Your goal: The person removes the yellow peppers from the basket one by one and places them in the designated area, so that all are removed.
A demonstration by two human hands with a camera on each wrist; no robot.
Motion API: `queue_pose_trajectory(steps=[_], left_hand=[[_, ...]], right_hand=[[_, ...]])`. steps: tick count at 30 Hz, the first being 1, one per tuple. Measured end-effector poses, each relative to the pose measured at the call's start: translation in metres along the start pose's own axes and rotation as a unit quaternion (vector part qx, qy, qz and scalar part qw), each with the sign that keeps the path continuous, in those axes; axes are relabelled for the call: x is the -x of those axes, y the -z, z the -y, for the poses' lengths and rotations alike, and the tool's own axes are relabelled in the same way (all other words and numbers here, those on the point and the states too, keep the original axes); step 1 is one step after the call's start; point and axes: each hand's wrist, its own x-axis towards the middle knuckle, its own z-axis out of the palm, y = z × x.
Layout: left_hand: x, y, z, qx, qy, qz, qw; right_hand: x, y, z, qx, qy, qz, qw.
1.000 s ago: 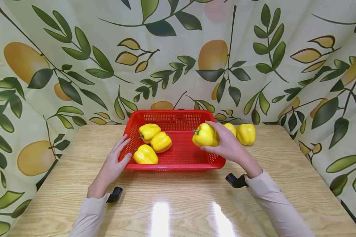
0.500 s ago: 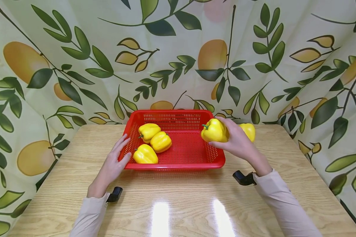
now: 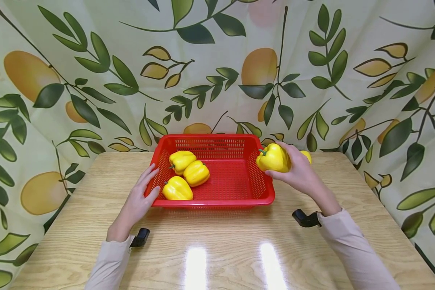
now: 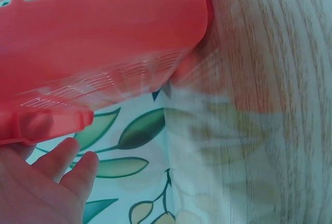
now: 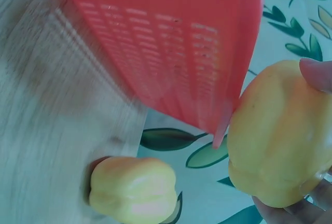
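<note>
My right hand (image 3: 298, 171) grips a yellow bell pepper (image 3: 273, 158) with a green stem, held up at the right rim of the red basket (image 3: 217, 202). In the right wrist view, the thumb and fingers wrap the held pepper (image 5: 280, 136). My left hand (image 3: 135, 203) touches the basket's left rim with extended fingers; the left wrist view shows its fingers (image 4: 80, 175) beside that rim. Inside the basket, on its left side, lie three yellow bell peppers: one at the back (image 3: 182, 161), one in the middle (image 3: 197, 173) and one in front (image 3: 178, 188).
Another yellow pepper (image 5: 134, 190) rests on the wooden table (image 3: 217, 241) right of the basket, mostly hidden behind my right hand in the head view. A leaf-patterned curtain (image 3: 203, 96) hangs behind the table and along its sides.
My right hand has carried its pepper rightward from above the basket to the right rim, covering more of the peppers outside. The left hand has stayed put.
</note>
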Motion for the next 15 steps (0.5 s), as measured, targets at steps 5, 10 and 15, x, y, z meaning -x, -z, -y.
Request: queue_pose_trajectory(steps=[5, 10, 15], left_hand=[[0.0, 0.0, 0.0, 0.002, 0.0, 0.0, 1.0], [0.0, 0.0, 0.0, 0.002, 0.0, -0.001, 1.0], [0.0, 0.0, 0.001, 0.002, -0.005, -0.003, 1.0]], right_hand=[[0.002, 0.002, -0.008, -0.001, -0.011, -0.012, 0.9999], [0.003, 0.003, -0.014, -0.004, -0.02, -0.017, 0.9997], [0.006, 0.002, -0.019, -0.014, -0.044, -0.022, 0.9987]])
